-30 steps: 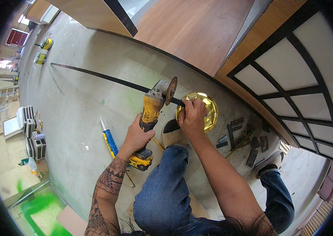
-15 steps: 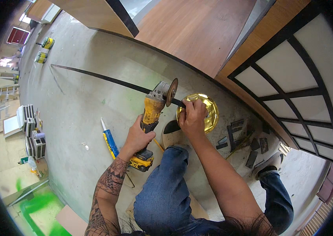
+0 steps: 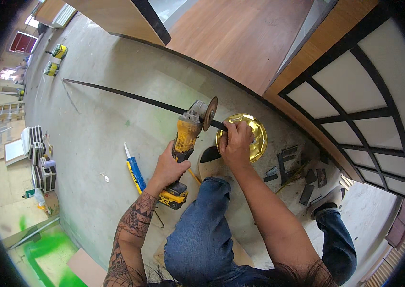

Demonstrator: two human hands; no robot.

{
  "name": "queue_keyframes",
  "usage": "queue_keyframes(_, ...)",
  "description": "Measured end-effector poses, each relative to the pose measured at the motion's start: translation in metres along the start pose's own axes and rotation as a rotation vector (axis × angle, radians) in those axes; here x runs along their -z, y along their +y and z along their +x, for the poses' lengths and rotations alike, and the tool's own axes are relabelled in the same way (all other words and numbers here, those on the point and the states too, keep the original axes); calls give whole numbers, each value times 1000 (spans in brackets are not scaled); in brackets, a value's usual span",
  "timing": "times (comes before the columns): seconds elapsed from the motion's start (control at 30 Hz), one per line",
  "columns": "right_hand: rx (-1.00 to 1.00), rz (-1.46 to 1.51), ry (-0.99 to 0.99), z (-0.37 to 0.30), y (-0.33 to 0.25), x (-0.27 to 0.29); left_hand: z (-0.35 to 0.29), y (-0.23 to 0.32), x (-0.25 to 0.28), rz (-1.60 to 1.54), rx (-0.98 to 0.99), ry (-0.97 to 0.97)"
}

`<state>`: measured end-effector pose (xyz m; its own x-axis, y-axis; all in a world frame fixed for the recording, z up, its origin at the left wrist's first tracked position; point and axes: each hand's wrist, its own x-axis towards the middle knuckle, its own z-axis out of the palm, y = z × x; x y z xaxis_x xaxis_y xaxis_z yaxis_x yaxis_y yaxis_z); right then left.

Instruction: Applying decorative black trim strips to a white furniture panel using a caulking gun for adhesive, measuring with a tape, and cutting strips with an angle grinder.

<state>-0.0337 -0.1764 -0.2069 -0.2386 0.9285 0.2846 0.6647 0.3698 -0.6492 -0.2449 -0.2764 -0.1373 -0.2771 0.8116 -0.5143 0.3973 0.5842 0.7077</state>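
My left hand (image 3: 170,167) is wrapped round the black grip of a yellow cordless angle grinder (image 3: 186,135). The grinder's brown cutting disc (image 3: 210,114) stands edge-on across a long thin black strip (image 3: 131,99). Whether the disc touches the strip I cannot tell. My right hand (image 3: 236,146) pinches the strip's near end, just right of the disc. Below that hand lies a round, shiny gold lid or tin (image 3: 258,139); its sides are mostly hidden. The strip's far end reaches out to the upper left over the concrete floor.
A blue sealant tube (image 3: 135,173) lies left of the grinder. Dark offcuts (image 3: 306,193) are scattered on the right, near a wooden panel with a black lattice (image 3: 348,116). Paint cans (image 3: 59,51) stand far left, beyond stacked black-and-white pieces (image 3: 35,143). A wooden cabinet (image 3: 240,38) fills the top.
Almost nothing differs. The whole view has shifted very slightly; both hands keep their grips and the grinder stays at the same place along the strip.
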Motion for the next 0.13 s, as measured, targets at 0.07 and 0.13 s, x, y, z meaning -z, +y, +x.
queue_keyframes(0.07, 1, 7, -1, -1, 2, -3, -1, 0, 0, 8, -2, 7)
queue_keyframes(0.13, -6, 5, -13, -2, 3, -4, -1, 0, 1, 15, -5, 14)
